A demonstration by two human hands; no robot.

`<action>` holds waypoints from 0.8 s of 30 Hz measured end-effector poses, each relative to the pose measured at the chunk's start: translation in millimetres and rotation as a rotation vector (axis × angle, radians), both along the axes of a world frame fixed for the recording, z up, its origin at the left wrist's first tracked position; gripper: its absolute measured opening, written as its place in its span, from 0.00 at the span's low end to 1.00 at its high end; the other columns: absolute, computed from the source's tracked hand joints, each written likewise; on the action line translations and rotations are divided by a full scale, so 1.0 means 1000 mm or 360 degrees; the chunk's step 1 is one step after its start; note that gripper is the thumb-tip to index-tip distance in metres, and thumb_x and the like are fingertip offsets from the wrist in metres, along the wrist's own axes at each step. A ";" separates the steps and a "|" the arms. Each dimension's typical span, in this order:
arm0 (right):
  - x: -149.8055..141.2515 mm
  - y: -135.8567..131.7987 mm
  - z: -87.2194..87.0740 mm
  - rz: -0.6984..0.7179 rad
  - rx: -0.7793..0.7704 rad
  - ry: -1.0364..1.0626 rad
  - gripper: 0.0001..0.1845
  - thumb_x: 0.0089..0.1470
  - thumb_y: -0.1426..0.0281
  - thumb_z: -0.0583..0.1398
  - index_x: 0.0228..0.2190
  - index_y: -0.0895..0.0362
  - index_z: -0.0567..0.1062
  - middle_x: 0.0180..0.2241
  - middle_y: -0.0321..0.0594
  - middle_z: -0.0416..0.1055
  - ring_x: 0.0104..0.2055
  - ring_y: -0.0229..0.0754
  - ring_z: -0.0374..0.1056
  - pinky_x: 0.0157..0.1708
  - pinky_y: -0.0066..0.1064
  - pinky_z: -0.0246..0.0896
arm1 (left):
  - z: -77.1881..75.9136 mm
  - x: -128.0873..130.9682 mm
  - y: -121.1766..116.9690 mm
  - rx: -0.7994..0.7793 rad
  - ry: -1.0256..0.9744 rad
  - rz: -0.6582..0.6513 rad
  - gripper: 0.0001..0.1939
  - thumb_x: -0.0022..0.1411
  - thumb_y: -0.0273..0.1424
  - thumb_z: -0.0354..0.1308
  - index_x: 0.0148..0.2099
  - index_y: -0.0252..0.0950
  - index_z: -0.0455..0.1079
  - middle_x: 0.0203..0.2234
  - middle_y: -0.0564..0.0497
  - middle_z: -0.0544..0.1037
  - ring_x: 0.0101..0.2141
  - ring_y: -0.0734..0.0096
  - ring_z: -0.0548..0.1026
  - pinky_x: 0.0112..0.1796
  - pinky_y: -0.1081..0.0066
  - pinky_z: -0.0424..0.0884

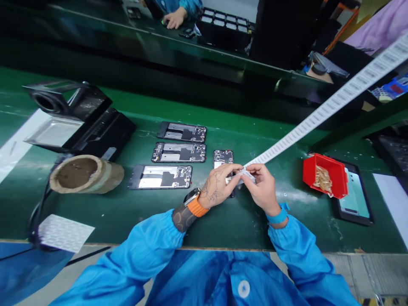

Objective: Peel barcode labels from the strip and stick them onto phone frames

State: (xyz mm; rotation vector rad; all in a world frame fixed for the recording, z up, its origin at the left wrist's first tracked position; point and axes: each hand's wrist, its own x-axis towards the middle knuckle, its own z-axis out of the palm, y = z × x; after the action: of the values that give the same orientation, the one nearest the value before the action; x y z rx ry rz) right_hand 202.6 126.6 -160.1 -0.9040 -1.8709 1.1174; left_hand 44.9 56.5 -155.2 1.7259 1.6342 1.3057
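Three flat black rectangular phone frames lie at left, lined up within easy reach. Over a fourth frame, the left hand and right hand come together, pinching the near end of a long white printed strip, seemingly to steady it. Its long axis slants far right.

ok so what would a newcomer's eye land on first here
Probably the long white strip printed with dark bars, slanting from the upper right down to the left hand and right hand, which meet at its lower end. Next, the bright red bin at the right of the green bench, then the orange watch band on the left wrist.
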 end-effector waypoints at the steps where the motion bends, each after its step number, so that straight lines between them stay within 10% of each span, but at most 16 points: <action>1: 0.000 0.000 0.000 -0.0009 -0.0064 0.0056 0.10 0.55 0.64 0.65 0.38 0.53 0.73 0.33 0.39 0.76 0.36 0.42 0.75 0.39 0.35 0.73 | 0.001 0.001 0.000 -0.0011 -0.0032 0.0010 0.08 0.69 0.30 0.54 0.46 0.36 0.74 0.37 0.49 0.81 0.38 0.67 0.79 0.43 0.68 0.74; 6: 0.001 0.000 0.002 -0.0062 -0.0089 0.0103 0.10 0.56 0.61 0.65 0.34 0.54 0.74 0.32 0.40 0.77 0.33 0.42 0.75 0.35 0.34 0.73 | 0.000 0.007 0.002 -0.0043 -0.0308 0.0069 0.08 0.68 0.33 0.56 0.38 0.35 0.73 0.30 0.50 0.79 0.32 0.71 0.77 0.35 0.73 0.73; 15: 0.006 0.007 -0.001 -0.0219 0.0586 -0.0020 0.05 0.59 0.68 0.61 0.31 0.53 0.77 0.36 0.44 0.76 0.41 0.46 0.74 0.45 0.43 0.71 | -0.009 0.027 -0.001 -0.0179 -0.0552 -0.0159 0.09 0.67 0.34 0.55 0.44 0.34 0.72 0.38 0.47 0.80 0.37 0.69 0.79 0.40 0.70 0.78; 19: 0.013 0.020 -0.002 -0.0431 0.0575 0.0031 0.05 0.58 0.67 0.62 0.32 0.54 0.77 0.33 0.41 0.75 0.37 0.45 0.73 0.41 0.40 0.70 | -0.007 0.008 -0.002 0.0037 0.0083 -0.0017 0.23 0.66 0.34 0.56 0.62 0.33 0.66 0.58 0.39 0.73 0.59 0.55 0.71 0.61 0.54 0.67; 24: 0.015 0.026 -0.006 -0.0545 0.0214 0.0194 0.07 0.58 0.64 0.63 0.35 0.56 0.77 0.31 0.38 0.76 0.31 0.41 0.72 0.34 0.35 0.69 | -0.002 -0.020 -0.003 -0.0473 0.0880 0.0417 0.37 0.66 0.46 0.56 0.67 0.25 0.61 0.52 0.33 0.72 0.52 0.46 0.69 0.54 0.51 0.68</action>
State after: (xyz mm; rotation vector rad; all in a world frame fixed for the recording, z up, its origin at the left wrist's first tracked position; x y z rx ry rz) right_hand 217.8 152.3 -166.1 -1.0090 -1.5971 0.8100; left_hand 25.1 53.0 -157.1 1.8248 2.2888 0.6508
